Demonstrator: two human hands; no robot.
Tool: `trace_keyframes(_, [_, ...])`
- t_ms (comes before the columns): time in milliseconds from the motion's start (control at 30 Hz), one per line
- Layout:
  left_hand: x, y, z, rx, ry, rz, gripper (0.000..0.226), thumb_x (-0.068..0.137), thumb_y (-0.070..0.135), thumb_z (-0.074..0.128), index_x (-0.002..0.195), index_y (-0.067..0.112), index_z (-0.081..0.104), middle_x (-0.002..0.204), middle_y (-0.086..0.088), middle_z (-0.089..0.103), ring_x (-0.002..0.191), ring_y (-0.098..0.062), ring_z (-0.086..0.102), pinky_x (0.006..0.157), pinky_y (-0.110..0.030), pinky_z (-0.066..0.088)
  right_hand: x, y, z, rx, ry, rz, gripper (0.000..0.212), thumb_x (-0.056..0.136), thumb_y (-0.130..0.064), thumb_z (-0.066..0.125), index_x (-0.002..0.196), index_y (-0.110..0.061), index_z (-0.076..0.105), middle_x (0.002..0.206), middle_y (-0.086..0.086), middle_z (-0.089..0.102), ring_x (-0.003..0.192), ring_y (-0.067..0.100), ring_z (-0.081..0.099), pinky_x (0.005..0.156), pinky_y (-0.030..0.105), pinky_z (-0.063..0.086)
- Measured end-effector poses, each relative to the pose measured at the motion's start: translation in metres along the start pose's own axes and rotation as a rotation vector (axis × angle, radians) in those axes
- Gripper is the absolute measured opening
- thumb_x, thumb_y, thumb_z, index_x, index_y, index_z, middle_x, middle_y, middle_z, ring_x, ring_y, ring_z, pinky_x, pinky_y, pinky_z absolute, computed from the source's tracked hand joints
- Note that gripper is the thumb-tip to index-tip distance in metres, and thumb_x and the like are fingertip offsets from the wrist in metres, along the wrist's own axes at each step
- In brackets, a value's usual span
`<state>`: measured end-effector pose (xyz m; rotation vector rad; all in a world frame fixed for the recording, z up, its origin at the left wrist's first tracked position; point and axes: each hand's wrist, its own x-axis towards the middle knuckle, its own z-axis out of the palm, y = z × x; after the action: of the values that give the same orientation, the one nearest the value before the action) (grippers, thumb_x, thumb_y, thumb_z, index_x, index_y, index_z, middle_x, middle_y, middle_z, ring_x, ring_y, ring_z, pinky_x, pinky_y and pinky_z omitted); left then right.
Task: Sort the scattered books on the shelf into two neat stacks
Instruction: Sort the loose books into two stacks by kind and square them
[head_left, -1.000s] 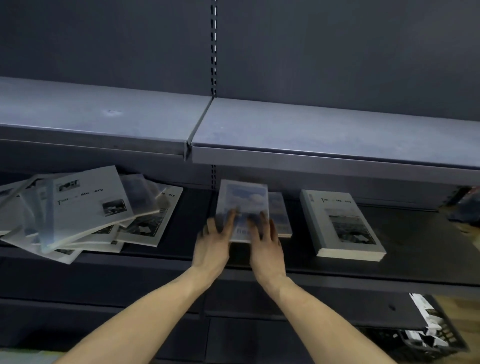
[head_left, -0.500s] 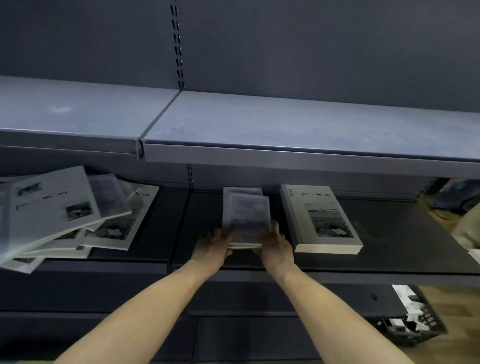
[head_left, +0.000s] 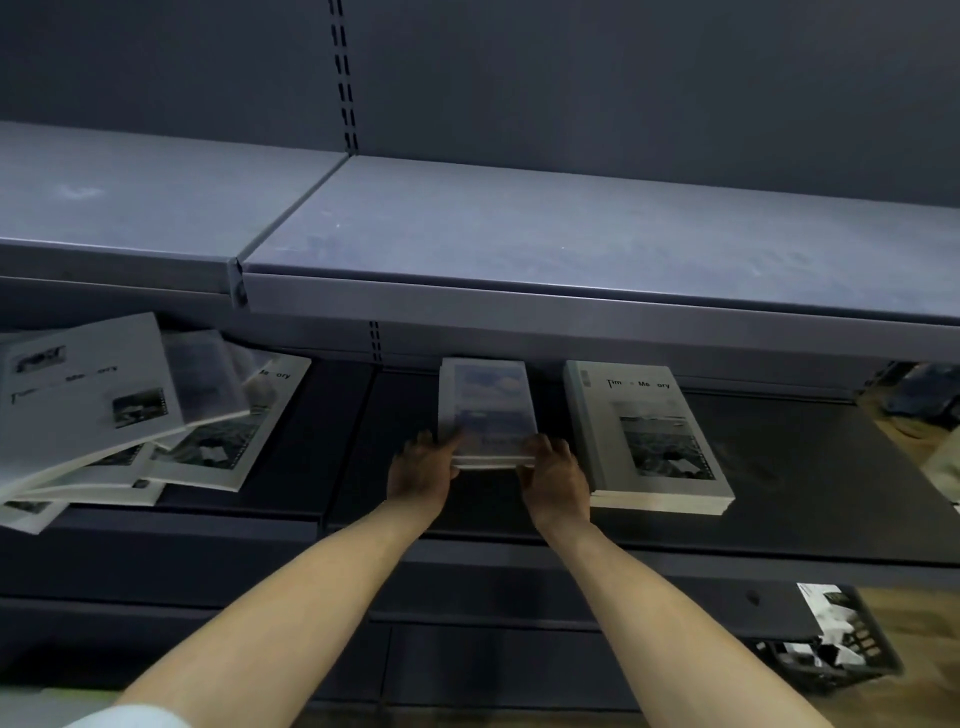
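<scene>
A small stack of sky-cover books (head_left: 485, 405) lies in the middle of the dark lower shelf (head_left: 810, 493). My left hand (head_left: 421, 470) grips its near left corner and my right hand (head_left: 553, 475) grips its near right corner, thumbs on the top cover. Just to the right lies a neat stack of larger white books (head_left: 649, 436) with a black-and-white photo on the cover. At the far left a loose heap of white books and one sky-cover book (head_left: 130, 410) lies fanned and overlapping.
A grey upper shelf (head_left: 519, 244) overhangs the lower one closely. A black basket (head_left: 831, 654) with papers sits on the floor at the lower right. Bare shelf surface lies between the heap and the small stack.
The sky-cover books, askew a second ago, now sit squared in one stack. My hands slid from the top cover to the near corners. The view shifted right, then back left.
</scene>
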<state>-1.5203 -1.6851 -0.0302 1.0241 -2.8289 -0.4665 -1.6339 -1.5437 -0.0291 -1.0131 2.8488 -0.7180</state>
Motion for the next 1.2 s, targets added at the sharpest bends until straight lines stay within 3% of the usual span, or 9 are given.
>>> trace_keyframes(100, [0.013, -0.006, 0.001, -0.154, 0.033, 0.012, 0.037, 0.104, 0.037, 0.036, 0.14, 0.035, 0.044, 0.117, -0.004, 0.056, 0.097, -0.016, 0.057, 0.084, -0.035, 0.046, 0.009, -0.002, 0.002, 0.013, -0.026, -0.004, 0.029, 0.097, -0.027, 0.054, 0.125, -0.02, 0.049, 0.122, 0.004, 0.058, 0.107, 0.023, 0.061, 0.083, 0.034, 0.053])
trace_keyframes(200, [0.019, -0.009, -0.003, -0.183, 0.059, 0.049, 0.033, 0.102, 0.033, 0.037, 0.132, 0.034, 0.049, 0.108, 0.002, 0.062, 0.092, -0.012, 0.059, 0.078, -0.027, 0.05, 0.018, -0.004, 0.005, 0.009, -0.048, -0.025, 0.031, 0.097, -0.024, 0.055, 0.127, -0.019, 0.048, 0.121, 0.005, 0.06, 0.108, 0.026, 0.061, 0.083, 0.034, 0.051])
trace_keyframes(367, [0.027, -0.011, -0.001, -0.053, 0.107, 0.071, 0.05, 0.09, 0.017, 0.062, 0.132, 0.034, 0.041, 0.104, -0.003, 0.066, 0.097, -0.023, 0.063, 0.083, -0.041, 0.053, 0.034, -0.003, 0.009, -0.083, -0.055, -0.054, 0.031, 0.098, -0.02, 0.048, 0.128, -0.013, 0.048, 0.115, 0.013, 0.063, 0.102, 0.033, 0.061, 0.082, 0.04, 0.051])
trace_keyframes(500, [0.027, -0.012, 0.0, 0.029, 0.13, 0.094, 0.052, 0.097, 0.016, 0.05, 0.143, 0.031, 0.034, 0.112, -0.01, 0.063, 0.103, -0.029, 0.06, 0.086, -0.04, 0.051, 0.031, -0.004, 0.008, -0.009, -0.054, -0.025, 0.026, 0.1, -0.023, 0.049, 0.125, -0.016, 0.05, 0.109, 0.007, 0.062, 0.103, 0.029, 0.062, 0.075, 0.028, 0.051])
trace_keyframes(700, [0.016, -0.003, 0.0, 0.242, 0.162, 0.119, 0.054, 0.1, 0.012, 0.043, 0.15, 0.022, 0.026, 0.123, -0.016, 0.058, 0.111, -0.033, 0.057, 0.094, -0.041, 0.047, 0.024, -0.007, 0.004, -0.013, -0.085, -0.027, 0.038, 0.094, -0.025, 0.058, 0.128, -0.024, 0.041, 0.114, 0.007, 0.064, 0.102, 0.029, 0.063, 0.082, 0.042, 0.056])
trace_keyframes(867, [0.025, -0.005, -0.005, 0.161, 0.118, 0.075, 0.059, 0.099, 0.008, 0.038, 0.152, 0.028, 0.022, 0.119, -0.011, 0.061, 0.109, -0.029, 0.056, 0.095, -0.04, 0.042, 0.028, -0.012, 0.003, -0.016, -0.109, 0.011, 0.038, 0.098, -0.021, 0.047, 0.132, -0.035, 0.036, 0.115, 0.007, 0.063, 0.1, 0.028, 0.062, 0.082, 0.043, 0.056])
trace_keyframes(933, [0.022, -0.008, -0.007, 0.143, 0.082, 0.102, 0.064, 0.099, 0.01, 0.039, 0.154, 0.03, 0.013, 0.126, -0.011, 0.058, 0.115, -0.03, 0.053, 0.099, -0.041, 0.04, 0.028, -0.016, 0.002, -0.095, -0.109, 0.043, 0.041, 0.099, -0.019, 0.046, 0.137, -0.03, 0.036, 0.127, 0.009, 0.058, 0.111, 0.03, 0.057, 0.088, 0.043, 0.053])
trace_keyframes(1067, [0.013, -0.021, -0.009, 0.128, 0.02, 0.093, 0.079, 0.093, 0.008, 0.048, 0.155, 0.027, 0.003, 0.15, -0.012, 0.033, 0.131, -0.033, 0.038, 0.106, -0.046, 0.033, 0.013, -0.03, 0.01, -0.302, 0.012, -0.02, 0.064, 0.09, -0.013, 0.059, 0.146, -0.024, 0.029, 0.159, 0.012, 0.014, 0.144, 0.033, 0.018, 0.112, 0.045, 0.033])
trace_keyframes(1200, [0.008, -0.043, -0.017, 0.139, 0.011, 0.08, 0.069, 0.096, 0.022, 0.048, 0.154, 0.024, 0.01, 0.15, -0.012, 0.033, 0.133, -0.033, 0.035, 0.112, -0.046, 0.027, 0.002, -0.047, 0.025, -0.257, -0.041, -0.214, 0.064, 0.085, -0.013, 0.064, 0.143, -0.025, 0.039, 0.152, 0.003, 0.033, 0.141, 0.023, 0.029, 0.116, 0.039, 0.028])
